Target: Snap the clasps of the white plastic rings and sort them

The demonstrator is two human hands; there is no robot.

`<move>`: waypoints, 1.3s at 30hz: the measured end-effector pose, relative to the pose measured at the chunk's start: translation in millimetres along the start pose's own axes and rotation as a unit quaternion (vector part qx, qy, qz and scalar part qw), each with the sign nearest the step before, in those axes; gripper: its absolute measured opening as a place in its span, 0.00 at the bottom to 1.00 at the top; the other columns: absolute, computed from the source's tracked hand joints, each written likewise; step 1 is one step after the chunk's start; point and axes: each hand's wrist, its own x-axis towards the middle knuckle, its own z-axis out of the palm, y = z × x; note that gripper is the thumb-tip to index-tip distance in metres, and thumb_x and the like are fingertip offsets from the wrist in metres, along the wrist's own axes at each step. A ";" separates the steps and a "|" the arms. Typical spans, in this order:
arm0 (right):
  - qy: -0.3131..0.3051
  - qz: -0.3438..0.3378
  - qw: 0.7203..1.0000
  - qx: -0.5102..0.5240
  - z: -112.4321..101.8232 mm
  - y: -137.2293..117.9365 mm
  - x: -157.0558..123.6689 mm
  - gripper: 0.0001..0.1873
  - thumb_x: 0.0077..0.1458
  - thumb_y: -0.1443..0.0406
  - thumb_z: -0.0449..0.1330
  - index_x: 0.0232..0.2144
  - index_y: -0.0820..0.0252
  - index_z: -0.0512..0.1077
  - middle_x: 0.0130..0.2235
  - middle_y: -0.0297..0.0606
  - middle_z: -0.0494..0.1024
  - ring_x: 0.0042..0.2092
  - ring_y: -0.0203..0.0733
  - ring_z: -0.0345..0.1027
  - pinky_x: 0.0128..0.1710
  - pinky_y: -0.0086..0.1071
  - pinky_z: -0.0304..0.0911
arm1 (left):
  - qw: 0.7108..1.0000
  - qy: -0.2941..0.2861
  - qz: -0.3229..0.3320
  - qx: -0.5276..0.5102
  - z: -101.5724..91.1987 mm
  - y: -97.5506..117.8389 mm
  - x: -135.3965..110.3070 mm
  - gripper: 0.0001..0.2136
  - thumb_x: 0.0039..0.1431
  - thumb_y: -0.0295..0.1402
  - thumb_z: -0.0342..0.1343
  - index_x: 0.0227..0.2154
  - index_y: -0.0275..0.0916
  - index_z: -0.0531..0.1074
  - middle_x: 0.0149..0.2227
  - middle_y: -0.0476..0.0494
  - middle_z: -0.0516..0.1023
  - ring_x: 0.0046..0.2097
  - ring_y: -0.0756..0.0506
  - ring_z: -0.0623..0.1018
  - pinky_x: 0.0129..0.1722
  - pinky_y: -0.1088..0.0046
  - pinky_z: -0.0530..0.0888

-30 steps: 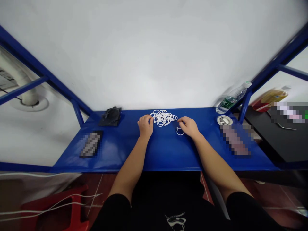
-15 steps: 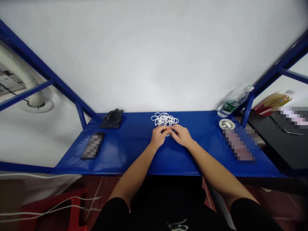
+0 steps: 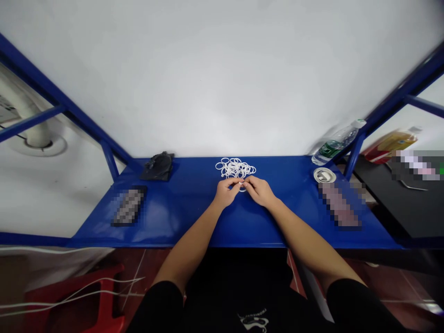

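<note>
Both hands meet at the near edge of a heap of thin white rings point(image 3: 236, 167) on the blue table point(image 3: 194, 203). My left hand point(image 3: 226, 192) is closed, thumb and forefinger pinched on a white ring point(image 3: 242, 190) whose lower curve hangs between the hands. From the other side my right hand point(image 3: 258, 189) pinches the same ring. A small white bit of it shows between the fingertips. Most of the ring is hidden by the fingers.
A crumpled black plastic bag point(image 3: 158, 166) lies at the back left, with a blurred dark item point(image 3: 129, 206) nearer. On the right are a leaning water bottle point(image 3: 336, 144), a white tape-like roll point(image 3: 325, 175) and another blurred item point(image 3: 340, 206). Blue frame posts flank the table.
The fingertips have parted slightly, so a white bit shows between them. The whole view has shifted a little; the heap looks the same.
</note>
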 end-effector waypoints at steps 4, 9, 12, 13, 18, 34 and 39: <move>-0.017 -0.002 1.000 -0.007 0.6 0.5 -0.4 0.15 0.72 0.56 0.51 0.38 0.55 0.73 0.36 0.39 0.80 0.36 0.43 0.74 0.38 0.32 0.62 | 1.000 -0.002 0.019 0.014 -0.3 0.8 1.5 0.06 0.59 0.28 0.58 0.33 0.39 0.82 0.33 0.46 0.85 0.34 0.47 0.83 0.37 0.70 0.80; -0.040 -0.027 0.999 -0.010 3.5 -1.3 -0.6 0.16 0.73 0.55 0.50 0.37 0.55 0.72 0.35 0.37 0.79 0.35 0.41 0.72 0.36 0.31 0.61 | 0.998 0.002 0.032 0.044 -0.9 -3.8 2.7 0.07 0.56 0.24 0.56 0.29 0.39 0.78 0.31 0.49 0.82 0.33 0.49 0.80 0.36 0.73 0.77; -0.043 -0.042 0.998 -0.004 5.0 -0.7 0.5 0.16 0.72 0.55 0.51 0.36 0.55 0.71 0.34 0.36 0.79 0.34 0.40 0.71 0.35 0.31 0.60 | 0.997 0.001 0.037 0.071 -0.2 -5.6 2.6 0.08 0.55 0.22 0.55 0.28 0.39 0.77 0.30 0.51 0.81 0.32 0.49 0.79 0.35 0.73 0.76; -0.037 -0.045 0.998 -0.003 4.1 0.4 0.9 0.16 0.72 0.55 0.52 0.36 0.55 0.72 0.33 0.36 0.78 0.33 0.40 0.71 0.35 0.31 0.60 | 0.996 -0.001 0.040 0.080 -0.6 -5.6 2.8 0.08 0.56 0.22 0.55 0.30 0.40 0.77 0.31 0.50 0.81 0.33 0.49 0.79 0.36 0.73 0.76; 0.035 -0.067 0.996 -0.040 -18.5 14.3 0.3 0.15 0.70 0.56 0.56 0.33 0.56 0.73 0.32 0.37 0.77 0.32 0.40 0.69 0.34 0.32 0.61 | 0.977 0.037 0.106 0.179 -14.2 -8.7 10.2 0.15 0.61 0.30 0.62 0.51 0.42 0.77 0.47 0.43 0.83 0.49 0.43 0.80 0.54 0.62 0.75; -0.081 0.023 0.982 -0.168 -21.3 27.6 1.4 0.14 0.62 0.56 0.65 0.47 0.55 0.78 0.48 0.42 0.80 0.46 0.47 0.74 0.45 0.36 0.67 | 0.885 0.021 -0.109 0.452 -38.4 -28.8 23.7 0.08 0.65 0.34 0.60 0.44 0.45 0.80 0.52 0.39 0.79 0.55 0.34 0.74 0.54 0.54 0.69; -0.132 0.016 0.974 -0.184 -11.9 30.2 4.6 0.09 0.60 0.66 0.62 0.43 0.57 0.79 0.45 0.42 0.79 0.47 0.46 0.73 0.48 0.35 0.66 | 0.881 0.032 -0.113 0.458 -37.9 -28.4 24.5 0.06 0.64 0.35 0.60 0.40 0.45 0.81 0.52 0.41 0.79 0.54 0.36 0.74 0.52 0.56 0.69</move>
